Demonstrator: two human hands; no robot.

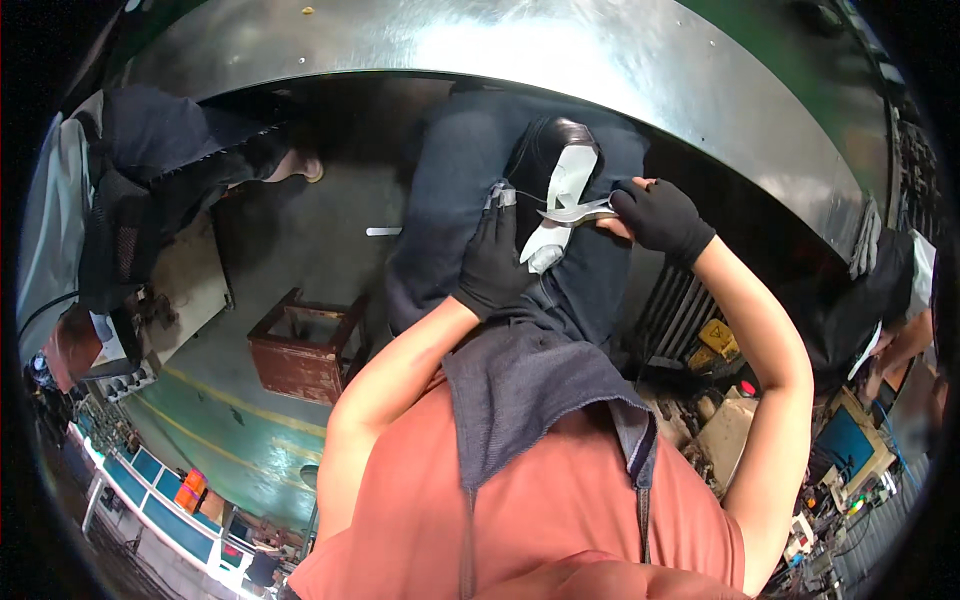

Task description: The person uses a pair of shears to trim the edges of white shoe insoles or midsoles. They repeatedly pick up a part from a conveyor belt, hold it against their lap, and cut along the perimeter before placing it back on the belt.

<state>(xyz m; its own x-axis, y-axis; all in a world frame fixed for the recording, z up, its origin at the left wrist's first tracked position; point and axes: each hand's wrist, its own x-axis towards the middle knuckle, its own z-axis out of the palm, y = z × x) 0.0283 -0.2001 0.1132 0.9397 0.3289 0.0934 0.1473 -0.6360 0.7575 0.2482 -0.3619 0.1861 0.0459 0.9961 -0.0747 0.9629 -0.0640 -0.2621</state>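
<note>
A dark leather shoe (574,133) with a shiny toe lies in my lap between my thighs. A white strip (570,178) runs lengthwise along it. My right hand (662,217), in a black glove that leaves some fingertips bare, is closed around a shiny metal tool with a curved, blade-like end (577,212); its exact kind is unclear. That end crosses over the strip. Against the shoe's left side rests my black-gloved left hand (492,255), fingers stretched forward with pale tape on the tips, thumb at the strip's near end. A thin thread runs from its fingertips toward the tool.
A curved metal bench edge (400,40) spans the far side, over my knees. On the floor at left stand a worn brown wooden stool (305,350) and a small white strip (382,231). Other people sit at both sides. Cluttered equipment and a yellow object (717,340) lie at right.
</note>
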